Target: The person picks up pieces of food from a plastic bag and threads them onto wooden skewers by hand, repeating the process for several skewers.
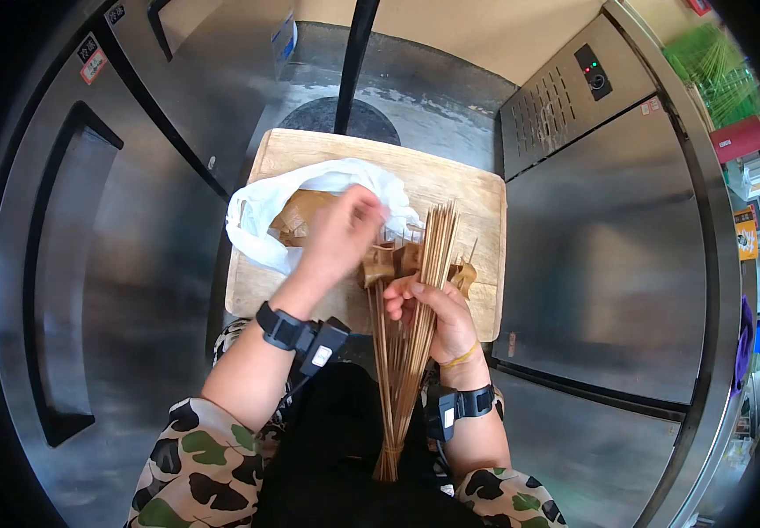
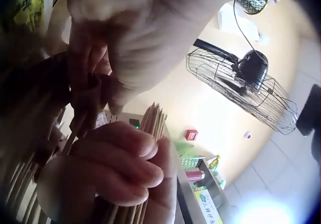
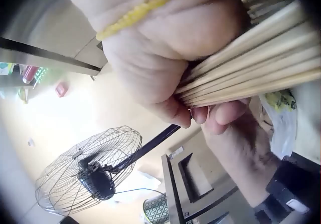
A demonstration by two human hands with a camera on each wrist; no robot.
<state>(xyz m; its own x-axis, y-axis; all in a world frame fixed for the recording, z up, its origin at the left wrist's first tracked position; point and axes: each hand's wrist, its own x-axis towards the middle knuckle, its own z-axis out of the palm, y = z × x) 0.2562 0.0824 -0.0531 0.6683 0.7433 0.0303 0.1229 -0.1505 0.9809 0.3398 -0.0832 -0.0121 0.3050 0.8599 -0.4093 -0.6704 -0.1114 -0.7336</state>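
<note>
My right hand point(image 1: 443, 321) grips a fan of thin bamboo skewers point(image 1: 440, 238), thumb laid across them. The skewers gather low at the front, bound near the ends point(image 1: 389, 458). Brown folded food pieces point(image 1: 378, 264) sit on skewer tips beside that hand, just left of the bundle. My left hand point(image 1: 340, 238), blurred, has bent fingers above the right edge of an opened white plastic bag point(image 1: 265, 198) with flat brown pieces point(image 1: 305, 211) inside. In the left wrist view its fingertips overlap a brown piece point(image 2: 86, 103); I cannot tell whether they pinch it.
A wooden board point(image 1: 468, 189) lies under the bag and food. Steel cabinets stand close on the left point(image 1: 146, 290) and right point(image 1: 609, 255). A black fan's pole point(image 1: 358, 62) and round base point(image 1: 371, 114) are behind the board. Packed goods point(image 1: 741, 141) line shelves at far right.
</note>
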